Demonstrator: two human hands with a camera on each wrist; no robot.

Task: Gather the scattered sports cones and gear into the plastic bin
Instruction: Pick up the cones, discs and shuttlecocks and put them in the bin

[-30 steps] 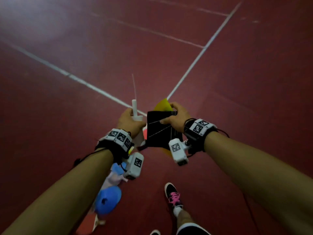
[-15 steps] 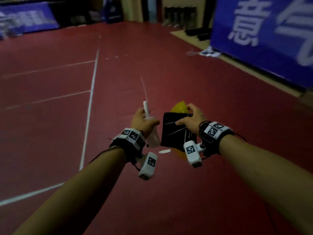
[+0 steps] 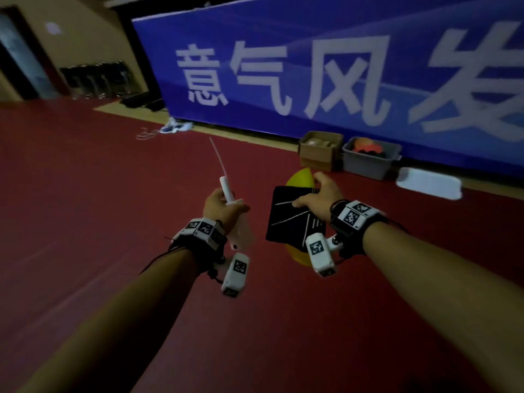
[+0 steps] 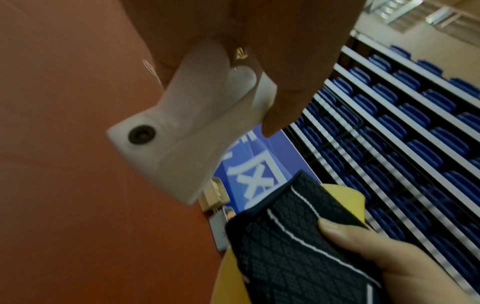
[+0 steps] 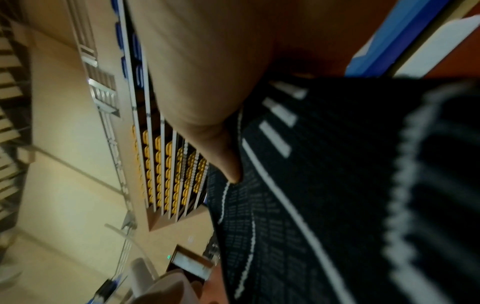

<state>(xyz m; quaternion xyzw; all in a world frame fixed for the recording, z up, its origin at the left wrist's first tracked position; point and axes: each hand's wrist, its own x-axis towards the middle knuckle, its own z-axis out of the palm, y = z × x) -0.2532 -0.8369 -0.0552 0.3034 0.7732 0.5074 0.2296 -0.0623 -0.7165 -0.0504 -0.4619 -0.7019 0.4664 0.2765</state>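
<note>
My left hand (image 3: 222, 207) grips a white plastic handle piece (image 3: 228, 191) with a thin white rod sticking up from it; the left wrist view shows its blocky base (image 4: 179, 131) under my fingers. My right hand (image 3: 319, 195) pinches a black knitted sleeve with white stripes (image 3: 289, 219) together with a yellow disc cone (image 3: 300, 178) behind it. The sleeve (image 4: 293, 242) and the cone's rim (image 4: 345, 197) also show in the left wrist view, and the sleeve (image 5: 324, 185) fills the right wrist view. A grey plastic bin (image 3: 368, 161) holding orange items stands on the floor ahead by the banner.
A cardboard box (image 3: 319, 150) sits left of the bin and a white lid (image 3: 428, 182) lies right of it. A large blue banner (image 3: 312, 66) stands behind them. The red court floor (image 3: 113, 194) stretches between me and the bin.
The view has swung from the floor and court lines up toward the banner, bringing the bin, box and lid into sight. Both hands keep their holds.
</note>
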